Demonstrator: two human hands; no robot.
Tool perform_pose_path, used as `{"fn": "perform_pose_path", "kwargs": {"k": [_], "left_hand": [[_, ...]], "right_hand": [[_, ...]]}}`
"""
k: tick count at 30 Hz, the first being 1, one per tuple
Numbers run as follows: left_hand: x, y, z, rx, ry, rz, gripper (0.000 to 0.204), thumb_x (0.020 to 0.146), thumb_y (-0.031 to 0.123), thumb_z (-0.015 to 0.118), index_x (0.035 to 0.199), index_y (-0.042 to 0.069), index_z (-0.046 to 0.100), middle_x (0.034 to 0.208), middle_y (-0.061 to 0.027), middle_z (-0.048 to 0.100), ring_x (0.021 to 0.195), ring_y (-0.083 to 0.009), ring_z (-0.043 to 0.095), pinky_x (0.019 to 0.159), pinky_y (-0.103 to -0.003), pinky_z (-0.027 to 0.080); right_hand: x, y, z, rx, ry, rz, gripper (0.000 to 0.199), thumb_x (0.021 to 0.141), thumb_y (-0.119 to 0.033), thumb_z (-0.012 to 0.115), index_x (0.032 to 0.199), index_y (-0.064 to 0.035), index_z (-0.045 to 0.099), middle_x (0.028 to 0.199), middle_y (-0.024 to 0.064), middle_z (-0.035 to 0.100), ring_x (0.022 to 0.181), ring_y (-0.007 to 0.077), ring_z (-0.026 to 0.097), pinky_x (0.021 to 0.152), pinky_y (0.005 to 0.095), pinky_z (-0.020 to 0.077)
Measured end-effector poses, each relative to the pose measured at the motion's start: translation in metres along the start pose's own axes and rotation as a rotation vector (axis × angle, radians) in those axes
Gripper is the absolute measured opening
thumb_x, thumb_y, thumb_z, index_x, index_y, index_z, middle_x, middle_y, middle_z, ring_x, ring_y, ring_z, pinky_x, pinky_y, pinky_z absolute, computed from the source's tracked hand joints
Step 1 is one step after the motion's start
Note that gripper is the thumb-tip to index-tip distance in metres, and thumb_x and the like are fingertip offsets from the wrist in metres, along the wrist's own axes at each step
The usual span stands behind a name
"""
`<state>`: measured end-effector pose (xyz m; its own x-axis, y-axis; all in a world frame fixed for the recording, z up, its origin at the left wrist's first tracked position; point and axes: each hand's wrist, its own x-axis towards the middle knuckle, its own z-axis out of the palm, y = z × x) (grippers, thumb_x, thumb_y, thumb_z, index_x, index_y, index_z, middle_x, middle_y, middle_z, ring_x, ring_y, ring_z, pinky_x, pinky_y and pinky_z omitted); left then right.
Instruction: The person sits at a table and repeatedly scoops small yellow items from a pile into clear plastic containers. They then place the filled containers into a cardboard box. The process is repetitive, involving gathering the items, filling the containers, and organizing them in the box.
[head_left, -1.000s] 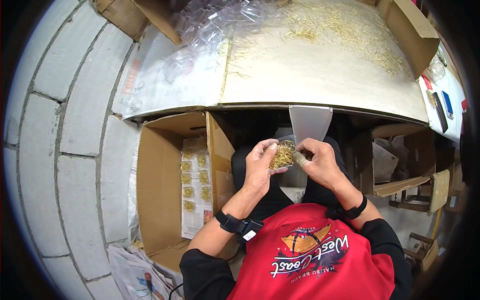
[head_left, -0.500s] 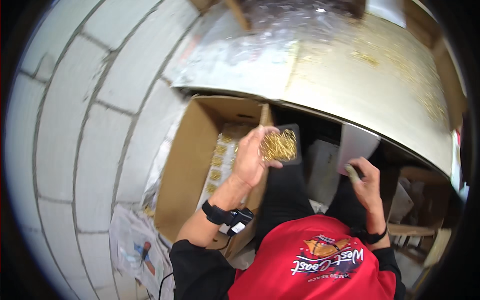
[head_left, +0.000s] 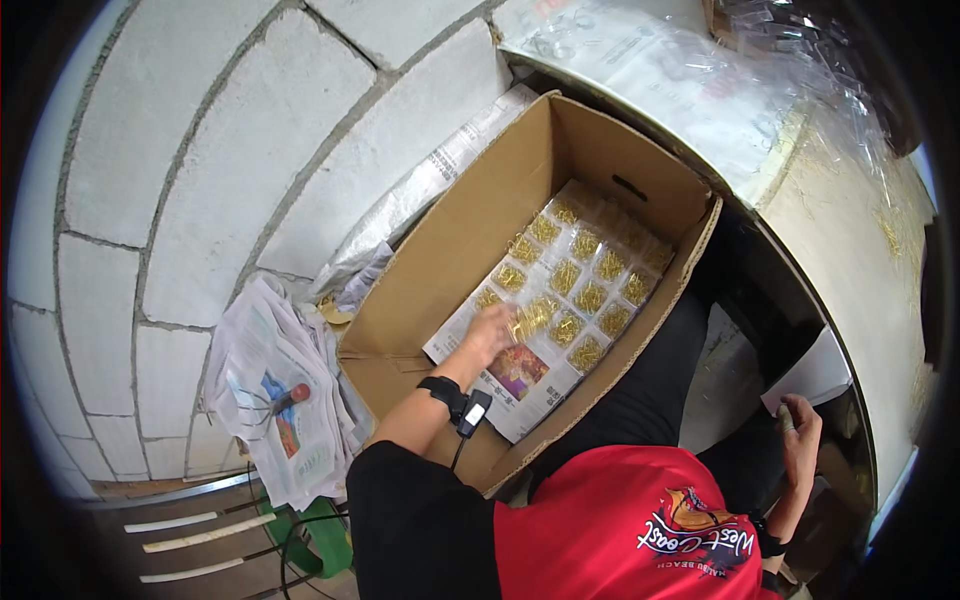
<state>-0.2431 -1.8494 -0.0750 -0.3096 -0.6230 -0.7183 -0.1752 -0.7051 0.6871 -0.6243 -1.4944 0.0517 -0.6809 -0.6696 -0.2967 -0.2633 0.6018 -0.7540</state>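
My left hand [head_left: 487, 335] reaches into a cardboard box [head_left: 455, 240], its fingers closed on the edge of a clear plastic pack of gold pin-like pieces [head_left: 533, 318]. The held pack is just above or touching the layer beneath; which, I cannot tell. Rows of similar packs of gold pieces [head_left: 590, 296] lie on newspaper [head_left: 545, 398] in the box. My right hand [head_left: 800, 440] is over my right thigh, fingers curled together beside the lower edge of a white sheet [head_left: 815, 372]. Whatever those fingers may grip is hidden.
A worktable [head_left: 850, 250] curves along the right, bearing clear plastic bags [head_left: 800, 60] and scattered gold pieces [head_left: 888, 232]. Left of the box is a pale block wall [head_left: 230, 130]. Newspapers [head_left: 270, 400] with a red-handled tool [head_left: 297, 394] lie near a green object [head_left: 325, 540].
My left hand has carried the pack of gold pieces down into the cardboard box. The view has swung left, showing more of the box. My right hand stays near the white sheet.
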Motion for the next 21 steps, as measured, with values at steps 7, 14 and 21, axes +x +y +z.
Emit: {"fn": "perform_pose_path", "kwargs": {"k": [7,14,21], "left_hand": [[0.017,-0.145,-0.011,0.025,0.015,-0.292,0.019,0.090,0.005,0.048,0.108,0.003,0.055,0.096,-0.0100,0.061,0.082,-0.0255,0.063,0.069,-0.040,0.055],[0.056,-0.182,-0.012,0.366,0.083,-0.035,0.008,0.079,0.004,0.053,0.085,0.003,0.058,0.071,-0.0083,0.055,0.059,-0.0189,0.052,0.048,-0.030,0.043],[0.129,-0.144,-0.095,0.548,-0.020,0.158,0.022,0.074,0.002,0.058,0.096,0.001,0.061,0.082,-0.0097,0.063,0.071,-0.0195,0.062,0.059,-0.031,0.051]], "right_hand": [[-0.003,-0.002,0.027,-0.113,-0.150,-0.026,0.019,0.084,0.000,0.057,0.102,0.0062,0.058,0.087,0.0135,0.061,0.079,0.0189,0.059,0.073,0.0297,0.0461],[-0.012,0.006,0.027,-0.311,-0.135,-0.148,0.029,0.075,-0.007,0.061,0.103,0.0009,0.061,0.097,0.0198,0.062,0.093,0.0380,0.059,0.080,0.0404,0.0474],[0.009,-0.025,-0.037,-0.386,0.108,-0.409,0.023,0.077,-0.009,0.062,0.099,-0.0009,0.061,0.093,0.0159,0.062,0.086,0.0347,0.061,0.074,0.0403,0.0502]]}}
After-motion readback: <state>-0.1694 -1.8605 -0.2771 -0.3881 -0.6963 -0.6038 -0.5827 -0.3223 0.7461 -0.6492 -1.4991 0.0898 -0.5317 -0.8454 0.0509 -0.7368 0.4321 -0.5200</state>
